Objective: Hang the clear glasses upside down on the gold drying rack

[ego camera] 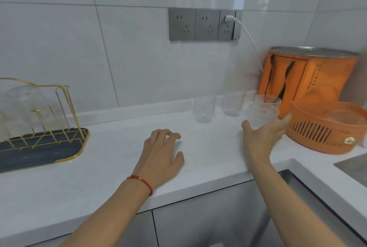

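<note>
Hands reached over a white kitchen counter, seen from above by the person doing the work. The right hand was wrapped around a ribbed clear glass near the counter's right side, thumb on one wall and fingers on the other. Whether the glass was lifted or resting on the counter could not be told. The left hand lay flat and empty on the counter, fingers loosely curled, well apart from the right.

The gold drying rack stood at the far left on a dark tray, well away from the glass in hand. At least one clear glass seemed to hang on it upside down already, though it was faint and others may have been hidden.

Slipping looked the main risk: the glass was smooth, possibly wet, and held only by the fingertips, so a loose hold on the long carry leftward could drop it. Turning it over near the thin wire prongs could knock the rim against metal, or bump the glass already hung.

Counted: two plain clear glasses stood upright near the wall, and two ribbed glasses, one in hand and a second just behind it. One orange basket sat at the right, with one orange container behind it. Three wall sockets showed above, one with a white plug.
</note>
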Demonstrator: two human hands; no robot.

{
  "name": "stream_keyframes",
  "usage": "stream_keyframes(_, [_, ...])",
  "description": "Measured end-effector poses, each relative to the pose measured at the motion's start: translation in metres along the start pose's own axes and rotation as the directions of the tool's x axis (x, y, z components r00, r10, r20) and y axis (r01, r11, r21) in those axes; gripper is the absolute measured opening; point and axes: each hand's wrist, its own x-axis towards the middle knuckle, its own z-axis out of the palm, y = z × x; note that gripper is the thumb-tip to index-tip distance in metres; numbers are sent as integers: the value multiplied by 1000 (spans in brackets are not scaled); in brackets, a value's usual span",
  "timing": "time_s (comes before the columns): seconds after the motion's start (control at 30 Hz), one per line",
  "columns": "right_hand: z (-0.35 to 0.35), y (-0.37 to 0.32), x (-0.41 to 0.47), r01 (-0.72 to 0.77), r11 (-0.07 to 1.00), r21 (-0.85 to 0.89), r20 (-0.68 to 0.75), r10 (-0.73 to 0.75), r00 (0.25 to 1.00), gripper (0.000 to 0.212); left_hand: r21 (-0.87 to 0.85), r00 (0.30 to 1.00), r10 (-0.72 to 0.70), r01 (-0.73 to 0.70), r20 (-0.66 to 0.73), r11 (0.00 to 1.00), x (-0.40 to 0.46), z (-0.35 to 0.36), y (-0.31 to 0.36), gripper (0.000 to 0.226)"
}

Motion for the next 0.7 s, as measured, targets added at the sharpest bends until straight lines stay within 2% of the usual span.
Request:
stream_keyframes(0.07, [3, 5, 7, -47, 998, 39, 28, 45, 999, 104, -28, 1000, -14, 14, -9, 1000, -1, -1, -1, 43])
stream_keyframes(0.2, [3, 13, 12, -14, 1000, -24, 25, 14, 1000, 94, -58, 1000, -1, 0, -18, 998, 0, -2, 2, 45])
stream_keyframes(0.27, [1, 11, 8, 19, 999, -49, 100, -14, 995, 93, -107, 1000, -3, 0, -29, 994, -1, -2, 2, 45])
stream_keyframes(0.33, [0, 7, -1, 170, 983, -70, 256, -147, 955, 91, -194, 999, -17, 11, -30, 981, -2, -3, 1, 48])
stream_keyframes(0.4, [1, -1, -16, 389, 921, -19, 422, -345, 838, 88, -298, 998, -56, 50, -11, 953, -3, -4, 0, 58])
stream_keyframes(0.47, [5, -9, -39, 580, 813, 56, 572, -502, 649, 87, -416, 994, -113, 102, 0, 904, -4, -6, 0, 72])
stream_keyframes(0.53, [13, -16, -63, 687, 716, 124, 667, -573, 477, 86, -483, 991, -129, 102, -22, 870, -4, -9, 1, 79])
stream_keyframes(0.57, [18, -18, -75, 716, 681, 156, 691, -593, 413, 85, -495, 991, -127, 91, -40, 864, -4, -11, 1, 78])
stream_keyframes(0.63, [26, -24, -93, 719, 661, 213, 716, -606, 346, 86, -523, 981, -156, 75, -112, 849, -4, -16, 3, 66])
stream_keyframes(0.7, [29, -28, -99, 628, 737, 251, 740, -564, 367, 90, -609, 951, -259, 106, -168, 786, -6, -22, 4, 50])
